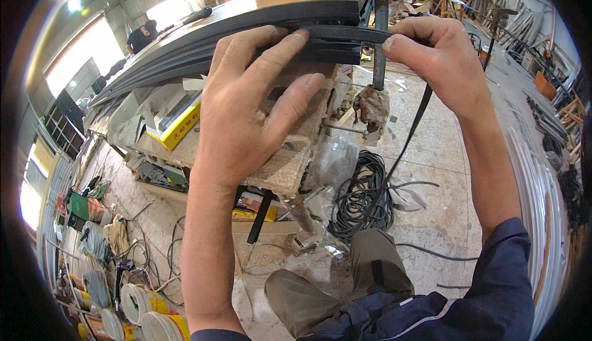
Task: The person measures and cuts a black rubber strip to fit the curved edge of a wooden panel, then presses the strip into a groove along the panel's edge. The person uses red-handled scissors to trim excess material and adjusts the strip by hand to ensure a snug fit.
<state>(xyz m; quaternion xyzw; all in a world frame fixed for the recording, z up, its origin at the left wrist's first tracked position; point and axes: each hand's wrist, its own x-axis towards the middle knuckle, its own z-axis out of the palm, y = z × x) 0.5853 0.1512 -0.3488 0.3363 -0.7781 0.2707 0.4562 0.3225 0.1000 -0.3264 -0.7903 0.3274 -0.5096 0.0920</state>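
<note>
A long black rubber strip (pixel 351 33) runs along the near edge of dark profile bars (pixel 185 51) on the workbench. My right hand (pixel 441 57) pinches the strip between thumb and fingers, just past the bars' right end. From there its tail (pixel 418 116) hangs to a tangled coil of black strip (pixel 364 196) on the floor. My left hand (pixel 253 94) is open, fingers apart, with its fingertips pressed against the strip and the bar edge. Whatever lies behind the left fingers is hidden.
Below the bars, a lower shelf (pixel 290 168) holds a yellow-and-white box (pixel 176 125). A metal post (pixel 380 63) stands at the bench's right end. White buckets (pixel 139 301) and cables lie at lower left. Long pale profiles (pixel 536 217) line the right side. Another person (pixel 142 36) is far left.
</note>
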